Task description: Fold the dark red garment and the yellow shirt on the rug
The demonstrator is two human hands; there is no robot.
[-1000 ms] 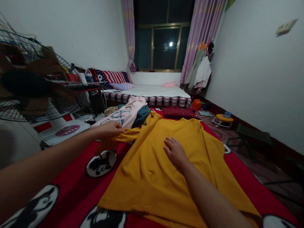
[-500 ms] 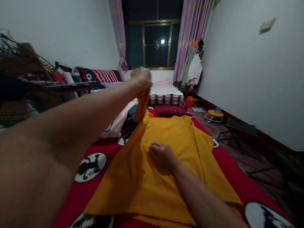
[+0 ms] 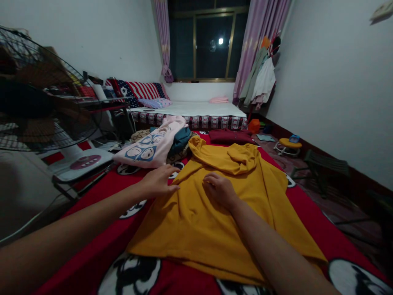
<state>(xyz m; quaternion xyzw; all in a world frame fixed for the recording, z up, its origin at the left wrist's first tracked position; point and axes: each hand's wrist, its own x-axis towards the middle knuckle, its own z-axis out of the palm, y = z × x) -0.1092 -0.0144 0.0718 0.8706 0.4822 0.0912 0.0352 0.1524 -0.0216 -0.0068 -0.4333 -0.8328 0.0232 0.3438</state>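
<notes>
Light around us: dim
Window [image 3: 211,53]: dark, one white glare
Yellow top [image 3: 199,217]: soft fold shadows
Fan [image 3: 27,98]: murky
Wall plate [image 3: 382,11]: edge-stretched, smeared

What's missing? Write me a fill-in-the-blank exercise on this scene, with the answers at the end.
1. The blanket under the yellow shirt is mostly ____ in colour.
2. Purple curtains hang on both sides of the ____.
3. The pink garment is nearer the person's ____ hand.

Missing words: red; window; left.
</notes>
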